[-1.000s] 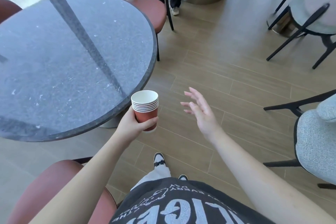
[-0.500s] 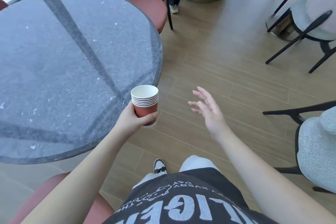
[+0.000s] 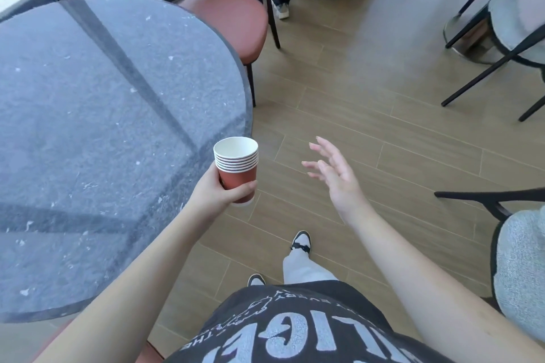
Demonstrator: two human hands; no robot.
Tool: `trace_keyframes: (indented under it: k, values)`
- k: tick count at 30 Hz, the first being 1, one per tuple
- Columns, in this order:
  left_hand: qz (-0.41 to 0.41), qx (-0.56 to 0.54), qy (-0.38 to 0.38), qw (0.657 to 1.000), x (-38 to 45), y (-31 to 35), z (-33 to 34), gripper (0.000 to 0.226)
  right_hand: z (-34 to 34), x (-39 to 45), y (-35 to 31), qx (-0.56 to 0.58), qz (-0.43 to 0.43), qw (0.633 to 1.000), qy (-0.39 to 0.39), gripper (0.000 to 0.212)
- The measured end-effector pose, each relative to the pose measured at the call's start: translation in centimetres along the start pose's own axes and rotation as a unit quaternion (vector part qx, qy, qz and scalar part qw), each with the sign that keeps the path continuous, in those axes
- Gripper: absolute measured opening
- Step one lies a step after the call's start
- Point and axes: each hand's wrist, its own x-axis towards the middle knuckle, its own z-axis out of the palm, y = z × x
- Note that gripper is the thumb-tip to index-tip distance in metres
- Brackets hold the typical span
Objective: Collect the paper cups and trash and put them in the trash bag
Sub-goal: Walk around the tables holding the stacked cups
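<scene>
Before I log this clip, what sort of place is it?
Probably a café or a shared lounge. A round stone-look table stands with a red-brown cushioned chair, grey upholstered chairs ring other tables, and the left hand holds a stack of paper cups.

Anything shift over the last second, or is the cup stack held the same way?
No grasp change. The person has stepped forward along the round table, so its edge and the red chair slid closer, and one foot is now out in front. The left hand still grips the stacked paper cups upright; the right hand stays open and empty.
</scene>
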Motion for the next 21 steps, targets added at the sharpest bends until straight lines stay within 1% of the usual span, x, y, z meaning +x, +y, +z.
trace_keyframes:
  k: [2,5,9,13,16,21]
  values:
    - [-0.008,0.006,-0.002,1.0,1.5,1.4,1.1,0.081,-1.3,1.9,-0.4,0.009,0.001,1.0,0.0,0.046]
    - [-0.015,0.018,-0.002,1.0,4.0,3.1,2.8,0.073,-3.4,4.7,-1.0,0.011,0.001,1.0,-0.003,0.046]
    - [-0.022,0.023,0.01,0.999,7.3,5.2,4.9,0.08,-5.8,7.9,-1.6,0.016,0.004,1.0,-0.016,0.046]
    - [-0.013,0.014,0.016,1.0,10.3,7.0,6.7,0.079,-7.7,11.1,-2.2,0.001,-0.001,1.0,-0.029,0.046]
    - [-0.01,0.011,0.015,1.0,12.1,8.0,7.2,0.081,-8.3,13.2,-3.0,0.006,-0.004,1.0,-0.028,0.046]
    - [-0.013,-0.002,0.022,1.0,15.3,9.0,6.4,0.078,-8.3,16.7,-3.8,-0.006,-0.002,0.999,-0.039,0.047]
